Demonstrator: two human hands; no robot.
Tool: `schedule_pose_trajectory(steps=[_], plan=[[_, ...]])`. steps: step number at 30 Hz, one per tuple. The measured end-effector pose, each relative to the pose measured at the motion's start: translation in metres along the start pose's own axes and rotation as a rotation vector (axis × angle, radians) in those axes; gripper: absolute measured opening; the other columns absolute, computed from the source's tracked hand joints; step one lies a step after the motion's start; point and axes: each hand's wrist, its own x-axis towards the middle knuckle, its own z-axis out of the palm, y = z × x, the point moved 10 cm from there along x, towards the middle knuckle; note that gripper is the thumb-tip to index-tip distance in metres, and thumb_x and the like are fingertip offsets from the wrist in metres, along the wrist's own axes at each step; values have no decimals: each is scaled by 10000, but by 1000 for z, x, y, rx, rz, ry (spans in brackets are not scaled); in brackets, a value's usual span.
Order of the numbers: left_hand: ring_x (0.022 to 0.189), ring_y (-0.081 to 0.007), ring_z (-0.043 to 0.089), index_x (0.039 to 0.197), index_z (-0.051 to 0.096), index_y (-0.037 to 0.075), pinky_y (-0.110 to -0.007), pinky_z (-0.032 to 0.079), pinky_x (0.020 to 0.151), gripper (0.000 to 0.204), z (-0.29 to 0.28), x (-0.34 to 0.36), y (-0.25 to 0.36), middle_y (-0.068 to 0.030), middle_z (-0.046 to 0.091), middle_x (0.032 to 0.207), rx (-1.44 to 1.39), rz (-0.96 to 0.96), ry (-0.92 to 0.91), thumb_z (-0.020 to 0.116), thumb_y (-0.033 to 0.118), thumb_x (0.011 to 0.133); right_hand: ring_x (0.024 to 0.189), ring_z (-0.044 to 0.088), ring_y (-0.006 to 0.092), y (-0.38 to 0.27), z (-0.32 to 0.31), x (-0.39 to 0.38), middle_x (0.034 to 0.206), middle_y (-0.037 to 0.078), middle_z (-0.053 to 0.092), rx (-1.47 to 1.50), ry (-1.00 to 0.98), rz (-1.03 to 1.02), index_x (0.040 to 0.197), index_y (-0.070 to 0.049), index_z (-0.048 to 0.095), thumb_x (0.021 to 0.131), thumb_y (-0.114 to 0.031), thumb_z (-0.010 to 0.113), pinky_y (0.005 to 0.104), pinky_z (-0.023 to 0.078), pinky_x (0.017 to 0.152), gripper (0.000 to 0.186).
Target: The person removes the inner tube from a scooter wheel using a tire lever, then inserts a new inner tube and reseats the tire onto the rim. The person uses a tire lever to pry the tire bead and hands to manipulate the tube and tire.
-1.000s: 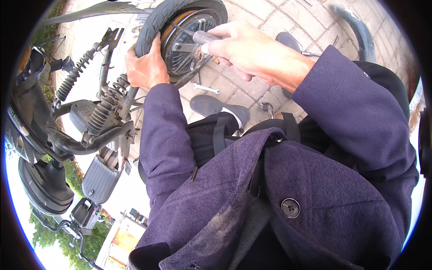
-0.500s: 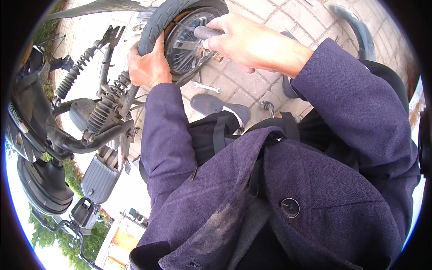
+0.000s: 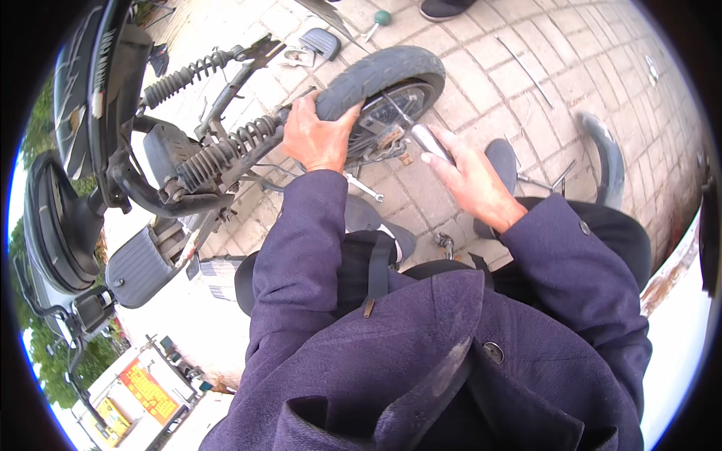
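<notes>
A black wheel with a treaded rubber tyre (image 3: 383, 71) stands at the rear of a two-wheeler. My left hand (image 3: 320, 139) is wrapped round the tyre's near left side, thumb on its sidewall. In my right hand (image 3: 474, 177) is a tool with a thick silver-grey handle (image 3: 431, 141) and a thin metal shaft. That shaft reaches up to the tyre's inner edge by the rim; whether its tip sits under the edge cannot be made out. Below the wheel, an open-ended wrench (image 3: 365, 188) lies on the paving, close to my left wrist.
The two-wheeler's frame with coil shock absorbers (image 3: 218, 154) fills the left side. On the paving lie a long thin rod (image 3: 526, 71), a green-topped tool (image 3: 380, 19) and a curved dark piece (image 3: 605, 158). Another person's shoe (image 3: 444, 9) shows at the top.
The view has shifted, bringing the wheel lower and further right. My right hand has drawn back toward me, and the tool's shaft now points at the tyre's edge. The left hand still grips the tyre.
</notes>
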Motion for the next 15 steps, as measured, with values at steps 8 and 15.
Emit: schedule_pose_trajectory(steps=[8,15], plan=[[909,-313,685,1063,707,117,-460,546,774,546,-14,-9,6,-73,693,951,-93,70,-7,913,360,620,1114,646,254,17,0,-12,1231,219,678,47,-102,167,1479,68,478,1027,-214,615,375,488,977,550],[887,-344,724,1165,664,111,-463,546,742,601,-2,3,6,-129,748,935,-37,66,-366,829,413,672,766,677,242,-13,-5,-10,916,155,697,-198,-52,87,1472,98,468,1028,-259,612,391,538,703,587]])
